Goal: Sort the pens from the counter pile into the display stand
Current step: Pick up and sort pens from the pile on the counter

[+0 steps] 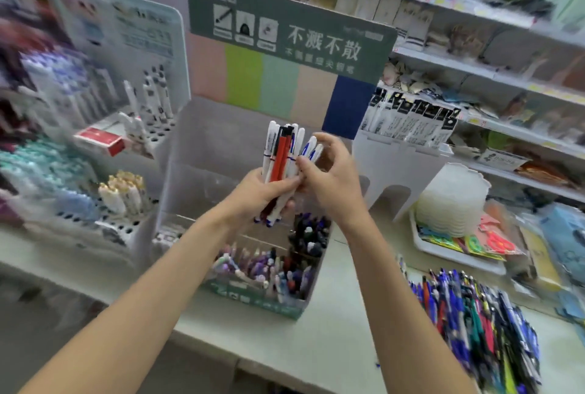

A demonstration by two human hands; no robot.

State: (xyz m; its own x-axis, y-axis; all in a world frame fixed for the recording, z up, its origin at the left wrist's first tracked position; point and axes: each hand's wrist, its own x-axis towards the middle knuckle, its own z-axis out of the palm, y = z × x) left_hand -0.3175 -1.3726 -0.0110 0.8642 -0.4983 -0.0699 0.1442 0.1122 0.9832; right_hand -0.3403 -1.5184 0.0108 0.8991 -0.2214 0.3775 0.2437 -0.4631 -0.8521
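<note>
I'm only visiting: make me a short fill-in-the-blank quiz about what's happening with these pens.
The left hand grips a bundle of pens, white and ____, while the right hand pinches some of them.
The header sign of the display stand is dark ____.
The loose pile lies on the counter to the stand's ____.
Missing: red; green; right.

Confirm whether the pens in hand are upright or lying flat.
Upright, slightly fanned. The left hand grips the pen bundle near its lower ends, tops pointing up; the right hand pinches its white pens.
</note>
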